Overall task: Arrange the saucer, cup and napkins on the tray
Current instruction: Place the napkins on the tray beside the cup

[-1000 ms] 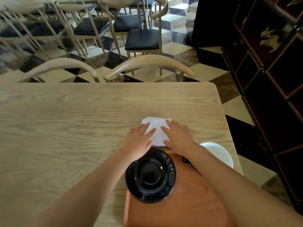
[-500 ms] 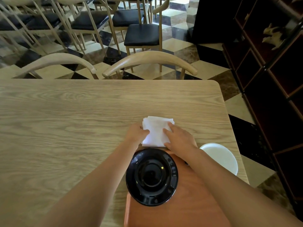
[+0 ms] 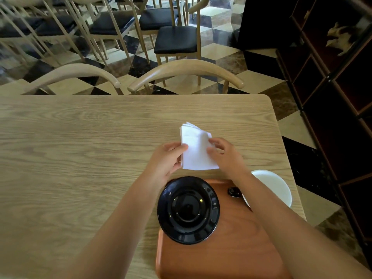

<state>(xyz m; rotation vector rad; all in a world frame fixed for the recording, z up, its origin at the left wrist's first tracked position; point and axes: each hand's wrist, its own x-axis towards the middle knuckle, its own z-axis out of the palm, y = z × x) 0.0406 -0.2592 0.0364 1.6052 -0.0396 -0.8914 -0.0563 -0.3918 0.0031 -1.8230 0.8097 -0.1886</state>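
Observation:
A small stack of white napkins (image 3: 194, 150) is lifted off the table, tilted, just beyond the tray's far edge. My left hand (image 3: 166, 160) pinches its left edge and my right hand (image 3: 225, 156) grips its right edge. A black saucer (image 3: 188, 210) sits on the far left corner of the orange-brown tray (image 3: 227, 248), overhanging its edge. A white cup or bowl (image 3: 270, 187) stands at the tray's right side, partly hidden by my right forearm. A small dark object (image 3: 234, 191) lies on the tray near it.
The wooden table (image 3: 80, 158) ends close on the right, with floor beyond. Two curved chair backs (image 3: 185, 70) stand at the far edge, and more chairs behind them. A dark shelf unit (image 3: 338, 97) lines the right side.
Both hands went from pressing flat on the napkins to gripping their edges. The stack has come up off the table and tilted.

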